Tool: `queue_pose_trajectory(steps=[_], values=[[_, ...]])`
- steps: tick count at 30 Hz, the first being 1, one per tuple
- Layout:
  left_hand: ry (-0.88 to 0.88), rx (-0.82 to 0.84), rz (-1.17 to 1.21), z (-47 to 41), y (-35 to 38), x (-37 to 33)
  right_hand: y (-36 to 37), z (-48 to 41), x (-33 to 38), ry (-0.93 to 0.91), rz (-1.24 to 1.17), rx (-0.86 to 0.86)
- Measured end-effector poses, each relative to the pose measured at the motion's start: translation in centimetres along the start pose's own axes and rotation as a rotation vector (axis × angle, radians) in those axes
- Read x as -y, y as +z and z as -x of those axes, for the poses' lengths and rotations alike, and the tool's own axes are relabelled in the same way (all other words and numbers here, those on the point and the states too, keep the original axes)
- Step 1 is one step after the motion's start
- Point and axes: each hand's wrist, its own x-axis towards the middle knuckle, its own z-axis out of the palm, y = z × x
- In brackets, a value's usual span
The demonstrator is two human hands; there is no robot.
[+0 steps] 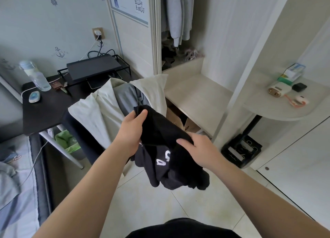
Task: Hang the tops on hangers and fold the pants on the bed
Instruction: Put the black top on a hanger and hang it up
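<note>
Head view: both hands hold a crumpled black cloth garment with white lettering (166, 148) centre-frame, left hand (131, 130) pinching its far edge, right hand (198, 149) gripping the near side, probably to shake it open.

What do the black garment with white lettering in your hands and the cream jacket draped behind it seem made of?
Black garment with white lettering: soft matte knit, likely cotton jersey; it droops limply from the left hand and right hand. Cream jacket: heavier matte woven cloth, perhaps cotton or linen; it falls in broad smooth folds.
</note>
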Motion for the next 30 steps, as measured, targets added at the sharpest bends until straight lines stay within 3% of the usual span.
queue_pose_trajectory(steps=[4, 8, 14, 20, 24, 28, 30], values=[[0.015, 0.097, -0.171, 0.1, -0.3, 0.2, -1.8, -0.7, 1.3, 0.088, -0.154, -0.052], [0.061, 0.218, -0.341, 1.3, 0.4, 2.2, -2.4, -1.2, 2.8, 0.237, -0.477, -0.062], [0.081, 0.406, -0.271, 3.1, 2.5, 7.1, -3.2, -2.1, 4.2, 0.371, -1.006, -0.091], [0.180, 0.153, -0.458, 2.5, 3.4, 7.8, -4.1, -2.7, 4.2, 0.468, -1.262, -0.131], [0.188, 0.083, -0.413, 2.2, 3.4, 5.4, -4.6, -2.3, 2.9, 0.441, -1.231, -0.094], [0.147, -0.032, -0.267, 1.9, 3.7, 2.7, -3.3, -0.1, 2.4, 0.251, -0.689, -0.194], [0.167, -0.046, -0.271, 1.8, 4.2, 1.5, -2.1, 1.4, 2.8, 0.123, -0.564, -0.244]])
